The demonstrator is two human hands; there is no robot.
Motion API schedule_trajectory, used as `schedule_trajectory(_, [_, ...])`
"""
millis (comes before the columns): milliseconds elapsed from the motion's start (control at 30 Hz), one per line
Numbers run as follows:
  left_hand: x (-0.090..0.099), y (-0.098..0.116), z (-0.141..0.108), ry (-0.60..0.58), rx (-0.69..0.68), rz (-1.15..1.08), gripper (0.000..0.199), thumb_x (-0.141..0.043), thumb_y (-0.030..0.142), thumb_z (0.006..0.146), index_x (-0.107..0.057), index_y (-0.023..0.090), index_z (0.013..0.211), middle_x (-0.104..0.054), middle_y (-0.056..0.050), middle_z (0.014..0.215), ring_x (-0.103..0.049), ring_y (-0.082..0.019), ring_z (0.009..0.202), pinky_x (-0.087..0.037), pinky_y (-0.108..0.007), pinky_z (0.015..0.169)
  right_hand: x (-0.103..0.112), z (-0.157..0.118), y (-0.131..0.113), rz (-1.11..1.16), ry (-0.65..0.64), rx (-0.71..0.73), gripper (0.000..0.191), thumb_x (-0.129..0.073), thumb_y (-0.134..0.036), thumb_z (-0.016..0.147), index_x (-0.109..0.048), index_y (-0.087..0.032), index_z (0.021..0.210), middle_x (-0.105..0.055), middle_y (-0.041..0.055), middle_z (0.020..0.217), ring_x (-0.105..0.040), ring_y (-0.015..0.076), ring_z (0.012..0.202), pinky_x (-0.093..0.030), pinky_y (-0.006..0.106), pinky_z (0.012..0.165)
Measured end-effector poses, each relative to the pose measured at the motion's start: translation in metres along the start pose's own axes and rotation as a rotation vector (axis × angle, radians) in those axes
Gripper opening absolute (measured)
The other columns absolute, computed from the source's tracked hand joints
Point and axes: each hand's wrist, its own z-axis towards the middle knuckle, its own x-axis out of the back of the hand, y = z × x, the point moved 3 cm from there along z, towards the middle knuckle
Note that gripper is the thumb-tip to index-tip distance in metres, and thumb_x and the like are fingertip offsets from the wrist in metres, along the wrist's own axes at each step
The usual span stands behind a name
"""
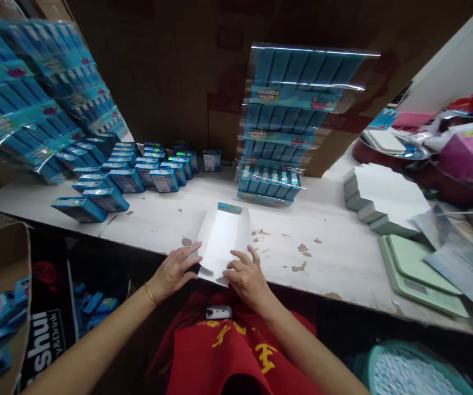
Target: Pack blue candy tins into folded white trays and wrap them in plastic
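On the table's front edge lies a white cardboard display tray [222, 233], its sides partly folded up and a blue printed flap at its far end. My left hand [175, 270], with a thin bracelet at the wrist, grips the near left corner of this tray between fingers and thumb. At the near right corner, the bent fingers of my right hand [245, 272] hold the tray's side. Some of the right fingertips are hidden. Beyond the tray stands a clear-wrapped stack of blue boxes [280, 129] in several printed tiers.
Small blue boxes [125, 178] stand in rows at the left, before more wrapped stacks [34, 99]. White card blanks [387, 197] and a pale green scale [420, 269] are at the right. Below are an open carton [4, 247] and a teal basin [374, 365] of small wrapped pieces.
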Motion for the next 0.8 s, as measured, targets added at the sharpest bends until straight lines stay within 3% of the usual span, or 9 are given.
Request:
schedule_trajectory(100, [-0.001, 0.008, 0.005, -0.027, -0.081, 0.009, 0.041, -0.052, 0.019, 0.079, -0.036, 0.020, 0.117, -0.040, -0.013, 0.127, -0.042, -0.021, 0.113, -0.041, -0.038, 0.090, 0.005, 0.009, 0.008, -0.007, -0.112, -0.020, 0.015, -0.052, -0.019, 0.080, -0.063, -0.027, 0.072, -0.058, -0.0044, 0.063, -0.050, 0.0151, 0.089, -0.008, 0.044, 0.101])
schedule_trajectory(233, [0.000, 0.018, 0.013, -0.085, -0.096, 0.038, 0.028, -0.046, 0.018, 0.081, -0.045, 0.018, 0.110, -0.049, -0.009, 0.106, -0.047, -0.018, 0.099, -0.043, -0.033, 0.085, 0.007, 0.012, 0.011, -0.083, -0.167, -0.032, 0.019, -0.048, -0.014, 0.077, -0.061, -0.024, 0.067, -0.055, -0.0040, 0.057, -0.045, 0.0125, 0.070, -0.010, 0.042, 0.100])
schedule_trajectory(333, [0.001, 0.022, 0.019, -0.171, -0.066, 0.026, 0.013, -0.047, 0.024, 0.082, -0.053, 0.017, 0.091, -0.048, -0.008, 0.098, -0.048, -0.017, 0.092, -0.044, -0.030, 0.080, 0.003, 0.014, 0.011, -0.096, -0.171, -0.004, 0.019, -0.046, -0.014, 0.076, -0.060, -0.023, 0.066, -0.055, -0.0036, 0.058, -0.044, 0.0129, 0.070, -0.009, 0.041, 0.100])
schedule_trajectory(533, [0.001, 0.029, 0.021, -0.289, -0.108, 0.072, 0.017, -0.056, 0.031, 0.076, -0.054, 0.016, 0.086, -0.044, -0.011, 0.111, -0.045, -0.022, 0.097, -0.043, -0.036, 0.081, 0.006, 0.023, 0.011, -0.077, -0.265, 0.043, 0.021, -0.046, -0.015, 0.077, -0.063, -0.027, 0.073, -0.059, -0.0034, 0.062, -0.045, 0.0131, 0.069, -0.007, 0.042, 0.098])
schedule_trajectory(667, [-0.002, 0.030, 0.015, -0.241, -0.064, 0.078, 0.010, -0.051, 0.025, 0.079, -0.057, 0.017, 0.081, -0.044, -0.010, 0.113, -0.044, -0.022, 0.098, -0.043, -0.035, 0.082, 0.010, 0.031, 0.009, -0.042, -0.323, 0.063, 0.025, -0.045, -0.016, 0.078, -0.065, -0.031, 0.076, -0.061, -0.0031, 0.062, -0.046, 0.0137, 0.071, -0.005, 0.042, 0.098])
schedule_trajectory(800, [-0.001, 0.030, 0.015, -0.185, -0.014, 0.006, 0.015, -0.042, 0.018, 0.083, -0.058, 0.017, 0.082, -0.050, -0.007, 0.096, -0.047, -0.016, 0.088, -0.043, -0.028, 0.076, 0.011, 0.035, 0.009, -0.034, -0.372, 0.098, 0.026, -0.047, -0.011, 0.071, -0.065, -0.030, 0.072, -0.060, -0.0031, 0.061, -0.046, 0.0134, 0.071, -0.004, 0.042, 0.098])
